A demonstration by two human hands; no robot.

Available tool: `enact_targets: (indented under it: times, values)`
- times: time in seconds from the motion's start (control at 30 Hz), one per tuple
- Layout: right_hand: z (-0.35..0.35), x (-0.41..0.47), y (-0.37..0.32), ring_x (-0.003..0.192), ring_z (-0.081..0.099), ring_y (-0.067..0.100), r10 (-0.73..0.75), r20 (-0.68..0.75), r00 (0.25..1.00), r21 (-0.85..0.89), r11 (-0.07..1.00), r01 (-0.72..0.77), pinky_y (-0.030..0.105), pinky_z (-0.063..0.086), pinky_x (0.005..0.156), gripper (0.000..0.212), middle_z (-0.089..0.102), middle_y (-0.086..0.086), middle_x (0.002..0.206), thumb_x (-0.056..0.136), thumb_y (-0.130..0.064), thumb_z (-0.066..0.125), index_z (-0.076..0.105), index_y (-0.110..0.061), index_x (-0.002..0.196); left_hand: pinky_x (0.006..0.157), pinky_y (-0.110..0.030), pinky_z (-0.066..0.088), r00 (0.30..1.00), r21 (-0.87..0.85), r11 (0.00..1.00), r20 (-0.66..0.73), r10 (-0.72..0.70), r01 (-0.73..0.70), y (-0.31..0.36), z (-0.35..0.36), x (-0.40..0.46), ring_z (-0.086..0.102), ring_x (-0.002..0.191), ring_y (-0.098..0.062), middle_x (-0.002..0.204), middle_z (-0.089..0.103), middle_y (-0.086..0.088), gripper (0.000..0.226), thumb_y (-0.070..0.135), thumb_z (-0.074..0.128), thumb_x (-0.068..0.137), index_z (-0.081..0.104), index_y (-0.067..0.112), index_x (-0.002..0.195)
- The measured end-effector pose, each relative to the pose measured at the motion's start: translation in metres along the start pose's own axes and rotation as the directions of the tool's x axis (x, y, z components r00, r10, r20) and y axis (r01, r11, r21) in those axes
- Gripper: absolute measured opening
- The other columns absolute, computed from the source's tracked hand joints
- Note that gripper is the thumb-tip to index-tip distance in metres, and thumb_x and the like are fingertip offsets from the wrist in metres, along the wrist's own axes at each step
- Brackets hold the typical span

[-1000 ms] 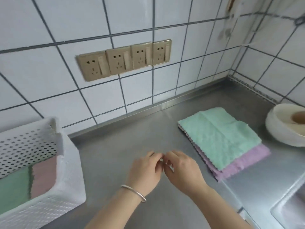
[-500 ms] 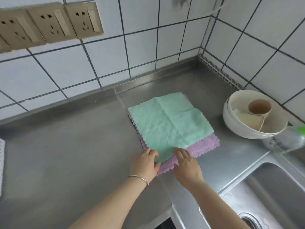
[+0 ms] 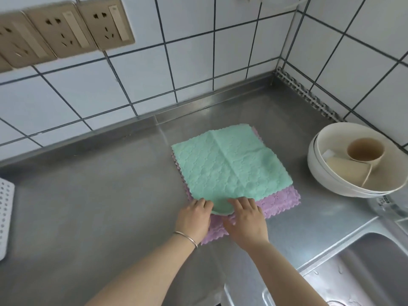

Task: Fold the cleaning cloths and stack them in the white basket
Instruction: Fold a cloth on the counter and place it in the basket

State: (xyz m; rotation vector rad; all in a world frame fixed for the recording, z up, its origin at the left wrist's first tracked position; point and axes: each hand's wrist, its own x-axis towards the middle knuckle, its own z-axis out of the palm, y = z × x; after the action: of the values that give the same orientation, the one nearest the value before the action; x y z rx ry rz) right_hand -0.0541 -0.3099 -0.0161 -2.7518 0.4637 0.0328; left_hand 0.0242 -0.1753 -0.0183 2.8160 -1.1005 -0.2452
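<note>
A green cleaning cloth [image 3: 229,166] lies spread flat on a purple cloth [image 3: 278,202] on the steel counter. My left hand [image 3: 194,217] and my right hand [image 3: 247,217] rest side by side at the stack's near corner. Their fingers pinch the green cloth's near corner, which is lifted and curled a little off the purple one. Only a sliver of the white perforated basket [image 3: 5,217] shows at the far left edge; its inside is out of view.
A stack of white bowls [image 3: 326,173] holding beige cups stands on the right. A steel sink [image 3: 357,274] opens at the bottom right. Tiled walls meet in the back corner, with wall sockets [image 3: 66,32] at the upper left.
My view swung right, away from the basket to the cloth stack. Both hands moved from the bare counter to the stack's near corner and took hold of the green cloth's corner.
</note>
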Motion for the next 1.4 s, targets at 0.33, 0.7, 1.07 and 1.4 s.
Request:
enact_targets:
  times: [0.33,0.7,1.07,1.4]
  values:
    - [-0.047,0.043,0.008,0.072,0.064,0.029,-0.042,-0.228,0.973,-0.134,0.991,0.011,0.040,0.049,0.069,0.015,0.070,0.003,0.072,0.061,-0.007,0.082,0.074,-0.014,0.071,0.075,-0.028,0.044,0.929,-0.577,0.802,-0.188,-0.318,0.158,-0.037,-0.067,0.003,0.064,0.092,-0.028,0.104,0.070,-0.009,0.025,0.017,0.049,0.088,0.067,0.012,0.106]
    - [-0.125,0.077,-0.078,0.089,0.059,0.037,-0.005,-0.209,0.978,0.164,0.986,0.040,0.033,0.040,0.069,0.019,0.068,0.018,0.094,0.090,-0.014,0.055,0.066,-0.008,0.105,0.061,-0.010,0.039,0.811,-0.677,0.719,-0.328,-0.485,0.157,-0.171,-0.168,-0.077,0.055,0.070,-0.017,0.076,0.063,0.005,0.023,0.030,0.046,0.082,0.066,0.022,0.089]
    - [-0.144,0.109,-0.273,0.081,0.052,0.021,-0.119,-0.238,0.964,0.477,0.850,0.223,0.024,0.036,0.069,0.017,0.059,0.001,0.086,0.090,-0.021,0.056,0.066,-0.012,0.101,0.079,-0.028,0.047,0.569,-0.615,0.731,-0.502,-0.652,0.295,-0.311,-0.257,-0.159,0.061,0.080,-0.021,0.084,0.065,-0.004,0.011,0.013,0.061,0.087,0.067,0.011,0.096]
    - [-0.101,0.054,-0.273,0.076,0.054,0.018,-0.383,-0.143,0.913,0.238,0.882,0.408,0.019,0.036,0.065,0.004,0.058,-0.005,0.077,0.084,-0.014,0.066,0.070,-0.014,0.086,0.067,-0.006,0.040,0.704,-0.556,0.750,-0.367,-0.608,0.357,-0.308,-0.198,-0.261,0.058,0.071,0.005,0.074,0.063,0.018,0.007,0.015,0.064,0.084,0.066,0.021,0.082]
